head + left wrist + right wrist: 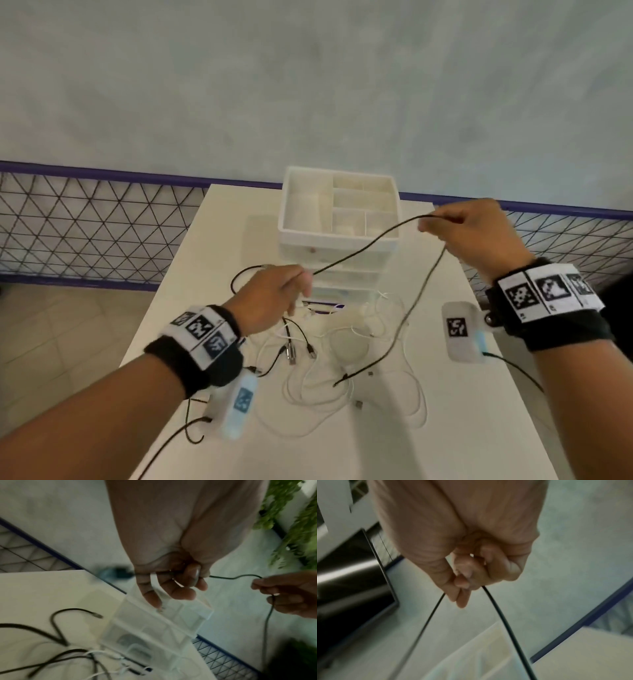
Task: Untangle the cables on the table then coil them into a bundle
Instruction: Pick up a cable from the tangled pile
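— What are the hands doing?

— Both hands are up above the white table (455, 428). The left hand (270, 296), in the middle of the head picture, pinches a thin black cable (363, 248). Its thumb and first finger squeeze the cable, and the other fingers curl loosely below.

— And the other one?

— The right hand (474, 233), at the right of the picture, has its fingers curled in tight. The thumb and fingertips pinch the same black cable. From the right wrist view, two parts of the cable hang down from that pinch like a skinny upside-down V.

— Where does the cable go?

— It sags in a soft curve between the two hands. Then one long part drops from the right hand down to the table, near the bottom middle.

— What is on the table?

— A messy pile of thin white cables (346, 383) in big loops, with short black cables (298, 337) that have small shiny metal plugs. They lie in the lower middle, crossing over each other.

— What is the boxy thing?

— A white plastic drawer organizer (339, 222) behind the pile, with square and long compartments on top.
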`<action>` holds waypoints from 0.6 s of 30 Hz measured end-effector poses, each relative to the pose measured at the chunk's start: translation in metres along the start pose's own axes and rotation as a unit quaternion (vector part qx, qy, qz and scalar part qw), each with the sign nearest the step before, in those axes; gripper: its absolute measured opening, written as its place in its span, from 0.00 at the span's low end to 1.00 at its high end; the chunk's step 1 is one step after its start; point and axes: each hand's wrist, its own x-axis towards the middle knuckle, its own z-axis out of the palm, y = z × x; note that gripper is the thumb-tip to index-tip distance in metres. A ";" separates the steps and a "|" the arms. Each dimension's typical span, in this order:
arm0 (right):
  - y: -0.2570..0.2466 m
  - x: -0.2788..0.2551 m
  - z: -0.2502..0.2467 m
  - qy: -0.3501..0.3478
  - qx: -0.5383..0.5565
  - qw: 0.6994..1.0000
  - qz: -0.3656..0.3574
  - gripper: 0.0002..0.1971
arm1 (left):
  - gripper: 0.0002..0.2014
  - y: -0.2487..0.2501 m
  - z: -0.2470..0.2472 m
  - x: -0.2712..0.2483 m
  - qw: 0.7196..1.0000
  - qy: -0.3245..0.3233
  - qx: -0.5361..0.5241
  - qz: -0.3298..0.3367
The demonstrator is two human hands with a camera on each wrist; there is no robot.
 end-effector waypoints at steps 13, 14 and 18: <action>0.117 0.016 0.047 -0.028 -0.150 0.987 0.057 0.30 | 0.10 -0.025 0.002 -0.021 0.977 0.098 -0.149 -0.120; 0.131 0.002 0.058 -0.053 -0.184 0.980 0.063 0.34 | 0.08 -0.027 0.008 -0.024 0.972 0.084 -0.160 -0.152; 0.168 -0.084 0.106 -0.207 -0.247 0.944 0.077 0.08 | 0.07 -0.037 0.027 -0.033 0.957 0.031 -0.173 -0.231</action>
